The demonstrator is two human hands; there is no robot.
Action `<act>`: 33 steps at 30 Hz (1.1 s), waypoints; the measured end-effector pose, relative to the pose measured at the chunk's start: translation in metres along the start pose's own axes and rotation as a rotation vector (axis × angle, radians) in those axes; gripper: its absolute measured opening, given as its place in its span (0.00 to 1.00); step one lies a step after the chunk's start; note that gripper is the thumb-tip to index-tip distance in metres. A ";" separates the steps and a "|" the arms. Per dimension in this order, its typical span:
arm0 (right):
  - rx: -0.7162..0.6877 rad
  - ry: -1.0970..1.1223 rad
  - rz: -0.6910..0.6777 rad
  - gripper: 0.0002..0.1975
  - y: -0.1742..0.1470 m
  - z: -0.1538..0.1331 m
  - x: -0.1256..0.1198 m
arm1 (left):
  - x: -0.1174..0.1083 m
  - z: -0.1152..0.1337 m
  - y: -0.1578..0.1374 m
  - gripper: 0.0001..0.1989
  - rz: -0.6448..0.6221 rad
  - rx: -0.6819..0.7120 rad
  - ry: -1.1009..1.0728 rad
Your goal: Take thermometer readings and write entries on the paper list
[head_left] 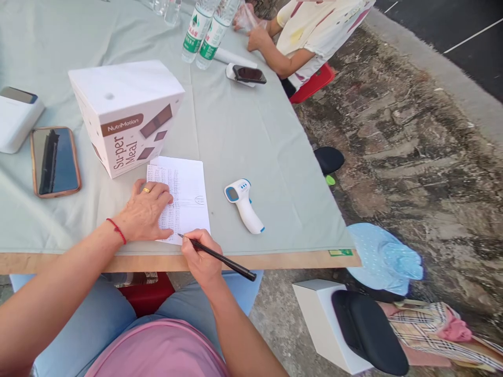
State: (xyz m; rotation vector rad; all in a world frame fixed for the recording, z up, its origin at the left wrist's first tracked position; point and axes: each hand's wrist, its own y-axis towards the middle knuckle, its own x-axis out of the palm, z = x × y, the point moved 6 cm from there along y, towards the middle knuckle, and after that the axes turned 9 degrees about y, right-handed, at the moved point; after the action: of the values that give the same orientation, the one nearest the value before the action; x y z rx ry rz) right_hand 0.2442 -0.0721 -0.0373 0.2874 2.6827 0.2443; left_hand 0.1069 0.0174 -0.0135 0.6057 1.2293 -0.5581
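Note:
My right hand (203, 255) grips a black pen (226, 260) near its tip, with the tip at the lower part of a written sheet of paper (190, 209). Columns of small handwriting fill the sheet's left side, and an oval mark shows near its right edge. My left hand (148, 212) lies on the paper with its fingers spread, covering part of the writing. It wears a gold ring, and a red string bracelet is on the wrist. Right of the paper lies a white and blue infrared thermometer (245, 205). A white box (131, 123) marked "Su-per Meal" stands just behind the paper.
Left of the box lie a phone (55, 162) and a white device (18, 118). Two water bottles (204, 36) and another phone (249, 74) stand farther back. A person (302, 39) sits at the table's right edge. Below are a white box (330, 319) and a black case (369, 330).

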 end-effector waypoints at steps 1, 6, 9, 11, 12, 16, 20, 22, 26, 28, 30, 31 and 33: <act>-0.003 0.000 0.004 0.05 0.000 -0.001 0.000 | 0.000 0.000 0.000 0.27 -0.001 0.001 -0.002; -0.025 0.015 -0.006 0.04 0.001 -0.003 0.000 | 0.000 0.000 0.000 0.27 0.009 0.004 -0.011; -0.043 0.023 -0.004 0.05 0.001 -0.004 0.000 | 0.000 0.000 0.000 0.27 0.007 0.006 -0.008; -0.040 0.023 -0.007 0.05 0.001 -0.004 -0.001 | 0.000 0.000 0.000 0.27 -0.002 0.003 -0.007; -0.032 0.023 -0.010 0.05 0.001 -0.003 -0.001 | 0.000 0.000 0.000 0.27 -0.006 0.002 -0.006; 0.001 0.025 0.010 0.05 0.000 -0.001 -0.001 | 0.000 0.000 0.000 0.28 -0.007 0.000 -0.005; -0.029 0.018 0.014 0.05 0.000 -0.003 -0.001 | 0.000 0.000 0.000 0.27 -0.004 -0.002 -0.006; -0.027 0.016 0.015 0.05 0.001 -0.003 -0.001 | 0.001 -0.001 0.000 0.27 -0.002 -0.002 -0.003; -0.023 0.010 0.031 0.05 0.000 -0.002 -0.002 | 0.001 -0.001 0.000 0.28 -0.002 0.000 0.005; -0.038 0.011 0.022 0.05 0.000 -0.003 -0.002 | 0.001 -0.001 0.001 0.28 -0.002 0.000 0.008; -0.047 0.017 0.021 0.05 0.000 -0.003 -0.001 | 0.001 -0.001 0.001 0.28 -0.005 -0.001 0.008; -0.046 0.021 0.022 0.05 0.000 -0.003 -0.002 | 0.001 -0.001 0.001 0.28 -0.007 -0.002 0.006; -0.037 0.029 0.020 0.05 0.000 -0.001 -0.002 | 0.001 -0.001 0.000 0.28 -0.007 -0.002 0.005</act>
State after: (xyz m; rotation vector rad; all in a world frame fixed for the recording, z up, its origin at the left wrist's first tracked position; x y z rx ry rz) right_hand 0.2452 -0.0725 -0.0352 0.3010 2.7019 0.3063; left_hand 0.1068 0.0183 -0.0148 0.6018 1.2369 -0.5610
